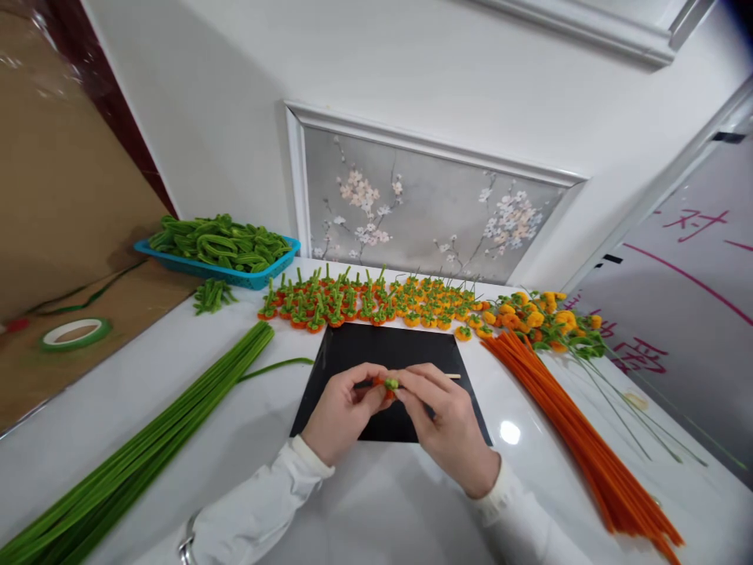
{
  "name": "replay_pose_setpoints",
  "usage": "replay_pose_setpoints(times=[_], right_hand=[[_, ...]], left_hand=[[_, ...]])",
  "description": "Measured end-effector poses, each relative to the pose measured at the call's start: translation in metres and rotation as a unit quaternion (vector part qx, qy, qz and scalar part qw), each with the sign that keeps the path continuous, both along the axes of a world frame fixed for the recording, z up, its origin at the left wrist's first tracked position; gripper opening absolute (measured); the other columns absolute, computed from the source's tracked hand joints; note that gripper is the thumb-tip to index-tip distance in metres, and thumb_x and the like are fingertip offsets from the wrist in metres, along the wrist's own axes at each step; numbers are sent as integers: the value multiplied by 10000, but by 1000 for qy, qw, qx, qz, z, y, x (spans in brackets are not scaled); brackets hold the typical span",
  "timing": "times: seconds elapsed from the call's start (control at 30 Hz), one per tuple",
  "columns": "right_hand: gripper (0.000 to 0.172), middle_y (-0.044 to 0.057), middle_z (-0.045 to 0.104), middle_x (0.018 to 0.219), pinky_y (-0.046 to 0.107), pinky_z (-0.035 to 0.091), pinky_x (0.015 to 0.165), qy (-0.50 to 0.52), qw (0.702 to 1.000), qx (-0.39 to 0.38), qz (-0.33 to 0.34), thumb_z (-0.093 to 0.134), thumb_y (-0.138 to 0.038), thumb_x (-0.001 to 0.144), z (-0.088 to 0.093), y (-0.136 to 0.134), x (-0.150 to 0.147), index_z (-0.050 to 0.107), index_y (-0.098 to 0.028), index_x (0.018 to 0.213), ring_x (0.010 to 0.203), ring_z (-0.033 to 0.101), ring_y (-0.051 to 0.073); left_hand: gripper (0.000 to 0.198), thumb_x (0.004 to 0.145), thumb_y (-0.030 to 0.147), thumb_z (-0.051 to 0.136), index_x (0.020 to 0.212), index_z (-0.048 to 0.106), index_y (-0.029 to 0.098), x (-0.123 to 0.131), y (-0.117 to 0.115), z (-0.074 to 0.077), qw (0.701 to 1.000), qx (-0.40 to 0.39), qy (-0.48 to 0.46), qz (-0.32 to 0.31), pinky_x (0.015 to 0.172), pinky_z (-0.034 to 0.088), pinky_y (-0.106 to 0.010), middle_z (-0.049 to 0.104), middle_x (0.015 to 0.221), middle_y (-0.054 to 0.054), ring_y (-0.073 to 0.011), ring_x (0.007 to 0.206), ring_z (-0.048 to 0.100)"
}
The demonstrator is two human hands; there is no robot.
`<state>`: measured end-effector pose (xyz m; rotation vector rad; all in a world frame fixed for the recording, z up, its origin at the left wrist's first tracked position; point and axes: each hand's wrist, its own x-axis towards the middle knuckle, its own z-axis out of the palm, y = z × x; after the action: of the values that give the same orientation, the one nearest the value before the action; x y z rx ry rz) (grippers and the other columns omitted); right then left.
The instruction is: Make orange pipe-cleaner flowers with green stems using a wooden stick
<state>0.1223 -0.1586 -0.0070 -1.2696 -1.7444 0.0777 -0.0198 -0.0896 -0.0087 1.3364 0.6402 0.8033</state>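
Both my hands meet over the black mat (385, 349), and between their fingertips sits a small pipe-cleaner piece (389, 384): a fuzzy orange body with a bright green cap on top (no bigger than my fingertips). My left hand (344, 412) pinches it from one side with thumb and forefinger, and my right hand (447, 428) closes on it from the other, the remaining fingers loosely curled. A thin wooden stick (453, 377) pokes out past my right fingers; I cannot tell whether it runs through the piece.

Just beyond my hands, past the far edge of the mat, stand rows of finished orange pieces with green tops (326, 304), and further to the right a cluster of yellow flowers on thin stems (544, 315). To the right of my right hand lies a bundle of orange pipe cleaners (580, 428). Left of my left hand lies a long bundle of green pipe cleaners (147, 447), with a single green pipe cleaner (276, 366) pointing towards the mat. Far off to the left is a blue basket (176, 264) of bent green pieces, and a roll of green tape (76, 333).
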Motion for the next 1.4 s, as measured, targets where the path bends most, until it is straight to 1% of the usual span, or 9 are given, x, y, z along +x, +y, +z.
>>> replay_pose_setpoints(times=[0.17, 0.3, 0.53, 0.77, 1.0, 1.1, 1.2, 1.3, 1.4], right_hand=[[285, 30, 683, 939, 295, 480, 721, -129, 989, 77, -1, 446, -122, 898, 1, -3, 1, 679, -273, 965, 855, 625, 151], [255, 12, 708, 910, 299, 450, 645, -176, 979, 102, 5, 478, -131, 895, 2, -5, 3, 675, -281, 954, 740, 620, 140], [261, 62, 636, 1012, 308, 511, 785, -56, 997, 59, -18, 497, -153, 885, -7, -1, 6, 576, -241, 1117, 922, 603, 174], [260, 85, 597, 950, 308, 506, 734, -151, 986, 48, -53, 439, -98, 888, -3, -3, 15, 625, -203, 1036, 849, 568, 177], [213, 58, 603, 823, 333, 424, 708, -243, 958, 38, -149, 459, -115, 882, 5, -6, 6, 656, -196, 878, 751, 534, 175], [232, 60, 601, 817, 295, 446, 699, -152, 984, -10, -97, 418, -116, 893, 1, -5, 2, 643, -173, 876, 744, 558, 158], [160, 29, 601, 713, 267, 471, 613, 24, 992, -117, -50, 478, -181, 868, -1, -2, -4, 626, -175, 807, 638, 571, 140], [140, -5, 586, 600, 248, 502, 525, 262, 928, -265, 8, 561, -290, 823, -1, 1, -8, 598, -162, 781, 520, 578, 121], [259, 14, 627, 675, 267, 552, 605, 431, 845, -312, 58, 660, -379, 742, 0, 4, -10, 584, -140, 805, 596, 639, 133]], left_hand=[[199, 726, 234, 650, 903, 625, 145, 0, 0, 1, 999, 33, 11, 18, 689, 525, -250, 619, 826, -23, -139, 739, 598], [249, 752, 183, 603, 998, 618, 148, -2, 1, 0, 996, 86, 26, 28, 759, 512, -261, 650, 956, -63, -173, 863, 614], [226, 787, 206, 590, 1005, 615, 152, -4, -1, 0, 995, 102, 10, 17, 814, 521, -289, 645, 1003, -68, -189, 904, 628], [211, 819, 184, 531, 984, 653, 140, -3, -2, -3, 996, 83, 15, -23, 732, 553, -298, 668, 814, -48, -165, 760, 634], [268, 812, 194, 540, 1036, 669, 124, -2, 0, -6, 993, 100, 46, -34, 786, 554, -324, 700, 861, -65, -193, 824, 655], [287, 813, 186, 525, 1060, 665, 144, -2, 3, -14, 988, 141, 64, 1, 807, 552, -333, 704, 930, -67, -205, 866, 661], [280, 795, 180, 538, 1041, 667, 142, -2, 5, -19, 984, 156, 67, 46, 808, 556, -325, 696, 1005, -78, -213, 897, 664], [270, 787, 168, 533, 1016, 673, 137, 0, 4, -18, 984, 159, 65, 53, 778, 564, -308, 701, 1005, -83, -205, 867, 672], [283, 781, 158, 538, 1028, 676, 147, -1, 3, -16, 979, 179, 78, 60, 778, 559, -300, 705, 996, -81, -198, 859, 672]])
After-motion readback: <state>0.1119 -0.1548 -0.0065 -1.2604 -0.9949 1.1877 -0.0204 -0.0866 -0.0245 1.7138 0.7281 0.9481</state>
